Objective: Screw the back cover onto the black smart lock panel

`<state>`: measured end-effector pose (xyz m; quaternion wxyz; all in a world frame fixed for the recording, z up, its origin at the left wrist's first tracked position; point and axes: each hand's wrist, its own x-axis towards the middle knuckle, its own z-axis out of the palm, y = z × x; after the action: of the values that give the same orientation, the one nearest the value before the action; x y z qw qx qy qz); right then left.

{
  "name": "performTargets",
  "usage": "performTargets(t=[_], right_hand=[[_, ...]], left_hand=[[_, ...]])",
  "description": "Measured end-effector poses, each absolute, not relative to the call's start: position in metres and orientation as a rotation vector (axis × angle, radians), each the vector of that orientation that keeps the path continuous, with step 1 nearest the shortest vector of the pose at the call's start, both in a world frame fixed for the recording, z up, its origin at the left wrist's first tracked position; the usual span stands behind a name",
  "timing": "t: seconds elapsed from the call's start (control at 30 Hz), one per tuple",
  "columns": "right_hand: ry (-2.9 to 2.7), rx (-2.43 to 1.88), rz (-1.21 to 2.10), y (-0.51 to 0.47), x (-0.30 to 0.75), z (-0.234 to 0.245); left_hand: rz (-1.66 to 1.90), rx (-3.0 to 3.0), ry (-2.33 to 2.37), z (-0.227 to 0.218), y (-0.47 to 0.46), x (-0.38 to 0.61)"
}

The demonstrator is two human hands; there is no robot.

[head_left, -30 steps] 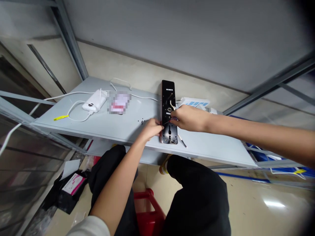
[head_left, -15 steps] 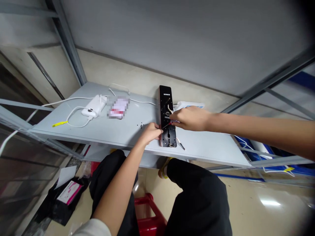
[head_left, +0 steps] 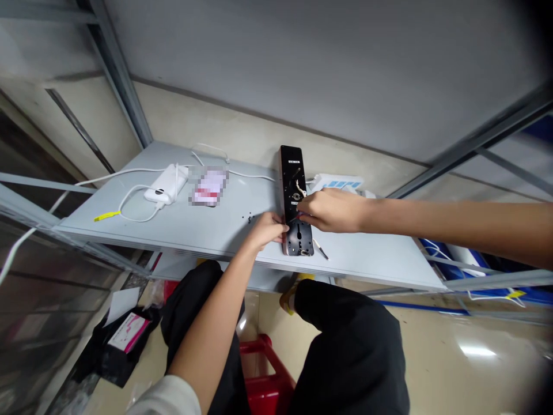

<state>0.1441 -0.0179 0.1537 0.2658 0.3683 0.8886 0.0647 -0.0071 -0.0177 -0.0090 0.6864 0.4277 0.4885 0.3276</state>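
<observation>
A long black door lock panel [head_left: 298, 187], showing holes and a small wire bundle, lies upright to me on the grey shelf. My left hand [head_left: 265, 229] is closed at its left edge, thumb and fingers against the side. Over the panel's right side, my right hand [head_left: 330, 210] is closed around a screwdriver [head_left: 294, 218]; its thin shaft points left onto the panel, and its handle is mostly hidden in the fingers. Left of the panel lie several tiny black screws [head_left: 249, 218]. A thin black-and-white piece [head_left: 321, 250] rests just right of the panel.
A white power bank [head_left: 168, 183] with a cable and a blurred phone [head_left: 210, 187] lie on the left of the shelf [head_left: 129, 222]. Behind my right hand is a white-and-blue power strip [head_left: 337, 183]. A red stool [head_left: 268, 380] stands below, between my legs.
Both hands stay at the panel. The right hand and screwdriver have turned slightly, and less of the red handle shows. The whole view has shifted a little.
</observation>
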Motion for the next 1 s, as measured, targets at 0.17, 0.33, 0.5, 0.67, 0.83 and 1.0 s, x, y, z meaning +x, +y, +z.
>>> performTargets(t=[0.17,0.33,0.5,0.67,0.83,1.0], right_hand=[[2.255,1.582,-0.034,-0.019,0.132,0.148],[1.883,2.127,-0.449,-0.022,0.123,0.149],[2.283,1.343,0.083,-0.023,0.138,0.157],[2.429,0.612,0.343,-0.014,0.146,0.161],[2.374,1.066,0.144,-0.014,0.14,0.155],[2.266,1.607,-0.051,-0.02,0.135,0.146]], left_hand=[[0.732,0.952,1.099,-0.005,-0.017,-0.007],[0.734,0.954,1.103,-0.006,-0.017,-0.008],[0.72,0.964,1.094,-0.006,-0.017,-0.009],[0.717,0.965,1.082,-0.007,-0.017,-0.009],[0.717,0.952,1.074,-0.005,-0.017,-0.009],[0.716,0.94,1.079,-0.005,-0.016,-0.009]])
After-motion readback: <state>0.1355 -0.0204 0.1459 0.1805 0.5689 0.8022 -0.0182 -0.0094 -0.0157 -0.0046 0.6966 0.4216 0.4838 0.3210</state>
